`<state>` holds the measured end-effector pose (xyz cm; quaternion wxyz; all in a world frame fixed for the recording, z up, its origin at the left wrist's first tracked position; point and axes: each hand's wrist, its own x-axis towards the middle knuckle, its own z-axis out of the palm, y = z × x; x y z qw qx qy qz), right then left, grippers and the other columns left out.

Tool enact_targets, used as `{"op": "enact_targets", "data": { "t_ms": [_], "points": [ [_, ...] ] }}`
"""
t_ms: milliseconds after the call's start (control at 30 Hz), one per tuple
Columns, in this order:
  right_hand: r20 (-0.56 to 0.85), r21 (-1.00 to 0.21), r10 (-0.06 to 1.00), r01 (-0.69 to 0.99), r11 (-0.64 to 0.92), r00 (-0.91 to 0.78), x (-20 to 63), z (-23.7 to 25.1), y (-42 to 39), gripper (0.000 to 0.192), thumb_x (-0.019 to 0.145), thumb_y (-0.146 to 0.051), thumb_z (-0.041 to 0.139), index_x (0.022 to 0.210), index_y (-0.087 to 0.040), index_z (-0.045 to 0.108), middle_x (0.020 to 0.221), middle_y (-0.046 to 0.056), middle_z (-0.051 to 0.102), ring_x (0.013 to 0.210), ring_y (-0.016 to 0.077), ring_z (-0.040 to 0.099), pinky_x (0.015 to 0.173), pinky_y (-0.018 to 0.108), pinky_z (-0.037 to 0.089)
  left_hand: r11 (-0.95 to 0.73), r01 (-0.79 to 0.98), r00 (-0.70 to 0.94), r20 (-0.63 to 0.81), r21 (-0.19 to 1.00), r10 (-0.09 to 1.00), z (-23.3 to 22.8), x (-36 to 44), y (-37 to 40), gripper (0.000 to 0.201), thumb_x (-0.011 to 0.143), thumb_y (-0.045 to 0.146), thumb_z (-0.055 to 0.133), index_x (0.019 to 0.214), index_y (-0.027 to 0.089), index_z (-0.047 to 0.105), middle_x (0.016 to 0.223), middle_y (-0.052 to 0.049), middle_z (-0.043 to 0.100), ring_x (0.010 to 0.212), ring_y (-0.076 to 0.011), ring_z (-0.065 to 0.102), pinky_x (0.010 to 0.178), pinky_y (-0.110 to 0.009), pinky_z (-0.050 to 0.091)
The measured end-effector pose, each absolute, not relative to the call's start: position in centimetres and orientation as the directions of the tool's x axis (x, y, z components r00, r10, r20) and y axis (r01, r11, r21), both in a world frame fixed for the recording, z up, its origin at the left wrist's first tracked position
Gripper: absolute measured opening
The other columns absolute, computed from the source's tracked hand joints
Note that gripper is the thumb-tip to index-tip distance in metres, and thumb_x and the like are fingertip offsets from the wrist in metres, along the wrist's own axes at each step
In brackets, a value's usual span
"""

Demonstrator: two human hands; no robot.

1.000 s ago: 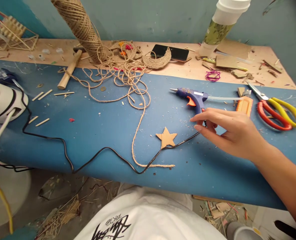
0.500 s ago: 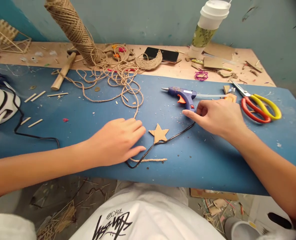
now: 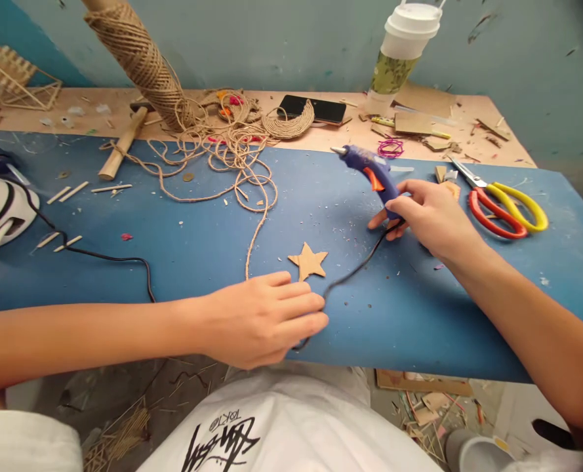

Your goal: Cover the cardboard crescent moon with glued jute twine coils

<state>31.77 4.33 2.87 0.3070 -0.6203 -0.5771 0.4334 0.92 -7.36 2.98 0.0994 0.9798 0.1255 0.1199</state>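
Observation:
My right hand [image 3: 416, 213] is closed around the handle of a blue hot glue gun [image 3: 367, 164] with an orange trigger. The gun is tilted, its nozzle pointing up and left, and a clear glue stick shows behind it. Its black cord [image 3: 357, 265] runs down under the fingers of my left hand [image 3: 266, 318]. That hand lies palm down near the front edge, fingers stretched out and thumb hidden. A strand of jute twine [image 3: 254, 242] passes beneath it; the twine's loose end is covered. Just beyond its fingers lies a cardboard star [image 3: 308, 261].
Scissors [image 3: 507, 203] lie to the right. At the back stand a twine spool [image 3: 141, 65] and a lidded cup [image 3: 404, 52], with a phone [image 3: 315, 109] between them. A hammer [image 3: 124, 144] and thin sticks lie at the left, near a white device [image 3: 0, 210].
My right hand has taken hold of the glue gun and raised it off the table. My left hand has slid right and toward me, over the twine's end and the cord, which has shifted.

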Motion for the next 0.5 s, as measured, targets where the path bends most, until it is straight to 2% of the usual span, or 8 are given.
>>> {"op": "enact_targets", "data": {
  "t_ms": [100, 167, 267, 333, 433, 500],
  "points": [
    [-0.044, -0.965, 0.999, 0.259, -0.035, -0.03, 31.7, 2.6, 4.3, 0.019, 0.08, -0.027, 0.071, 0.091, -0.027, 0.055, 0.084, 0.003, 0.075, 0.08, 0.0217, 0.072, 0.085, 0.04, 0.062, -0.888, 0.309, 0.922, 0.123, 0.34, 0.368, 3.7, -2.6, -5.5, 0.022, 0.104, 0.012, 0.052, 0.122, 0.017, 0.065, 0.123, -0.011, 0.07, 0.108, -0.0238, 0.062, 0.095, -0.038, 0.045],
    [0.018, -0.983, 1.0, 0.183, 0.021, -0.023, 31.7, 2.6, 4.4, 0.021, 0.079, -0.026, 0.074, 0.091, -0.027, 0.057, 0.087, 0.002, 0.072, 0.087, 0.0206, 0.07, 0.094, 0.041, 0.06, -0.788, 0.435, 0.863, 0.046, 0.436, 0.503, 4.1, -5.0, -4.9, 0.014, 0.109, 0.024, 0.059, 0.122, 0.021, 0.064, 0.127, -0.01, 0.067, 0.111, -0.0234, 0.061, 0.101, -0.038, 0.045],
    [-0.008, -0.995, 0.997, 0.1, 0.0, -0.079, 32.0, 2.9, 4.5, 0.03, 0.081, -0.032, 0.083, 0.093, -0.027, 0.056, 0.086, 0.001, 0.07, 0.077, 0.0204, 0.067, 0.087, 0.044, 0.059, -0.642, 0.533, 0.804, -0.094, 0.55, 0.587, 4.5, -7.3, -4.8, 0.007, 0.109, 0.031, 0.065, 0.113, 0.026, 0.067, 0.13, -0.007, 0.064, 0.117, -0.0234, 0.059, 0.103, -0.036, 0.046],
    [-0.037, -0.998, 0.991, 0.064, -0.029, -0.131, 32.0, 3.4, 4.4, 0.036, 0.079, -0.037, 0.087, 0.091, -0.026, 0.055, 0.082, 0.0, 0.068, 0.065, 0.0178, 0.063, 0.078, 0.043, 0.058, -0.569, 0.564, 0.78, -0.16, 0.598, 0.604, 4.5, -8.0, -4.8, 0.009, 0.111, 0.031, 0.061, 0.115, 0.027, 0.068, 0.131, -0.007, 0.065, 0.122, -0.0231, 0.058, 0.104, -0.034, 0.047],
    [-0.044, -0.999, 0.983, 0.037, -0.038, -0.178, 31.8, 4.3, 3.8, 0.042, 0.071, -0.035, 0.091, 0.086, -0.025, 0.053, 0.073, -0.003, 0.061, 0.052, 0.0136, 0.055, 0.067, 0.039, 0.053, -0.52, 0.606, 0.743, -0.193, 0.602, 0.641, 4.3, -8.3, -4.0, 0.016, 0.113, 0.035, 0.054, 0.121, 0.027, 0.066, 0.126, -0.007, 0.068, 0.121, -0.0234, 0.058, 0.106, -0.035, 0.047],
    [-0.029, -1.0, 0.98, 0.014, -0.027, -0.198, 31.6, 5.0, 3.2, 0.042, 0.069, -0.032, 0.089, 0.087, -0.026, 0.052, 0.066, -0.007, 0.051, 0.048, 0.0106, 0.043, 0.059, 0.036, 0.047, -0.525, 0.636, 0.723, -0.198, 0.566, 0.662, 4.2, -8.4, -3.1, 0.018, 0.113, 0.039, 0.056, 0.115, 0.026, 0.067, 0.12, -0.006, 0.07, 0.115, -0.024, 0.059, 0.103, -0.035, 0.048]
  ]
}}
